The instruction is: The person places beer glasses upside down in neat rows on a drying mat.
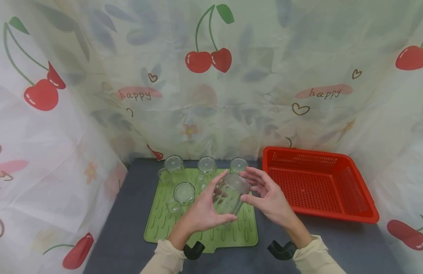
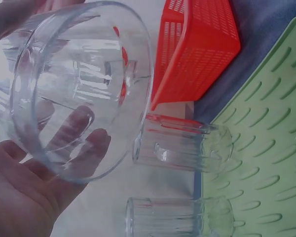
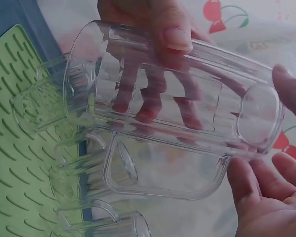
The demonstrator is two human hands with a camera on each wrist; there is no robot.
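Observation:
A clear glass mug (image 1: 228,203) is held tilted above the green mat, its base up and towards the right hand. My left hand (image 1: 205,210) grips its body, with fingers on the far side and thumb on the near side. At the base end, the thumb and fingertips of my right hand (image 1: 271,199) hold the mug. The right wrist view shows the mug's handle (image 3: 163,195) hanging on the lower side, free of both hands. Its open rim (image 2: 150,74) faces the left wrist camera.
Several more glass mugs (image 1: 184,193) stand upside down on the green ridged drying mat (image 1: 201,238). Right of the mat sits a red plastic basket (image 1: 362,190) on the dark tabletop (image 1: 119,232). A printed curtain (image 1: 211,125) encloses the back and sides.

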